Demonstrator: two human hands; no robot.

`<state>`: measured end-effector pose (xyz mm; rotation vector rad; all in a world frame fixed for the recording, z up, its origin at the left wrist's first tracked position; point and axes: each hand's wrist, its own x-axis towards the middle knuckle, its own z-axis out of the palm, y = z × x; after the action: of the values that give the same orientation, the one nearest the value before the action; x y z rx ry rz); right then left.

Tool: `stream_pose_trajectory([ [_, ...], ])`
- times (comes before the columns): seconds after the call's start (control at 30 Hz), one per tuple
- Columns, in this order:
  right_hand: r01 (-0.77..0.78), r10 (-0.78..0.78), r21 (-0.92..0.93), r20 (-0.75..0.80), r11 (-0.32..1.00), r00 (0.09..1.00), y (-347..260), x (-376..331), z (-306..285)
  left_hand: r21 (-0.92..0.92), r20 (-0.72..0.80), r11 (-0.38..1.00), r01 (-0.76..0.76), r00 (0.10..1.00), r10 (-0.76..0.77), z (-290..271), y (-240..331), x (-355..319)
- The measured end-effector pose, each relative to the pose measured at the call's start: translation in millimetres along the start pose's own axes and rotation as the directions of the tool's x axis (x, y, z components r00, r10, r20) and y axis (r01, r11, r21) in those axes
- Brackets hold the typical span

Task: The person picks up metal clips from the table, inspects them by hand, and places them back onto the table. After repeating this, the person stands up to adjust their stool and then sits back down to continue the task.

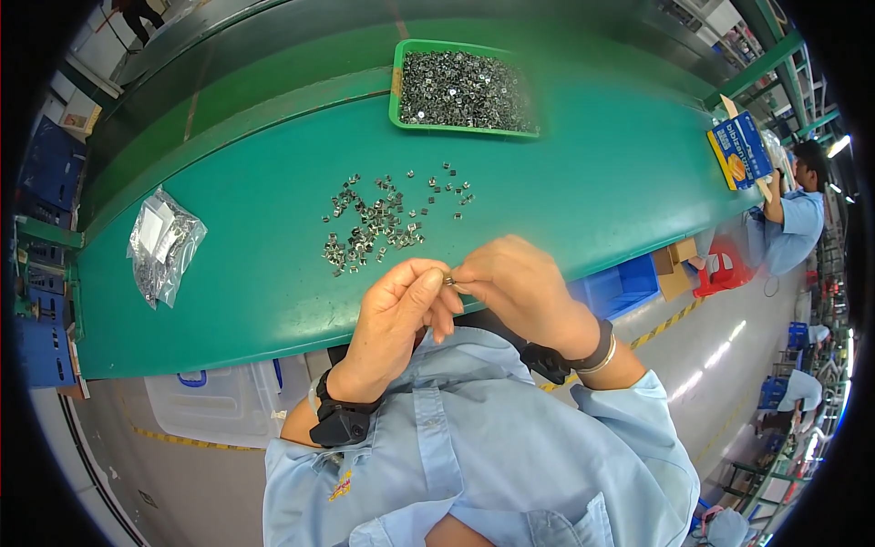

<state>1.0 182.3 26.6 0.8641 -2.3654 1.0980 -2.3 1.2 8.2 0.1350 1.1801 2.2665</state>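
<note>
Shirt (519, 438), left hand (392, 314), right hand (524, 284), both pinching small part (449, 281)

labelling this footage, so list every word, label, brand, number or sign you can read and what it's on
Blue-and-yellow carton: pale lettering on its blue side, legible but not copied out here.
Light-blue work shirt: small red-and-yellow emblem on the chest, too small to read.
Clear plastic bag: white paper slip, no text readable.
Pinched small metal part: too small to tell any marking.
</note>
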Motion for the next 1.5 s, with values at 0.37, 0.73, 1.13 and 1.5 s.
stream_pose_trajectory([
  [0.37,-0.056,0.059,0.047,-0.074,0.997,0.995,-5.2,-11.4,10.4,-0.082,0.017,0.997,-0.005,1.000,0.006,-2.0,-7.1,-0.8],
  [0.73,-0.128,0.161,0.247,-0.118,0.961,0.980,-11.3,-23.1,15.2,-0.224,0.159,0.974,0.038,0.987,-0.002,-4.5,-12.4,-0.6],
  [1.13,-0.107,0.159,0.335,-0.132,0.936,0.978,-3.0,-24.7,15.9,-0.192,0.107,0.980,0.055,0.994,-0.035,3.7,-4.7,-3.7],
  [1.5,-0.096,0.142,0.359,-0.103,0.928,0.984,-6.1,-23.9,14.8,-0.338,0.209,0.937,0.092,0.978,-0.021,-1.9,-15.7,-1.2],
])
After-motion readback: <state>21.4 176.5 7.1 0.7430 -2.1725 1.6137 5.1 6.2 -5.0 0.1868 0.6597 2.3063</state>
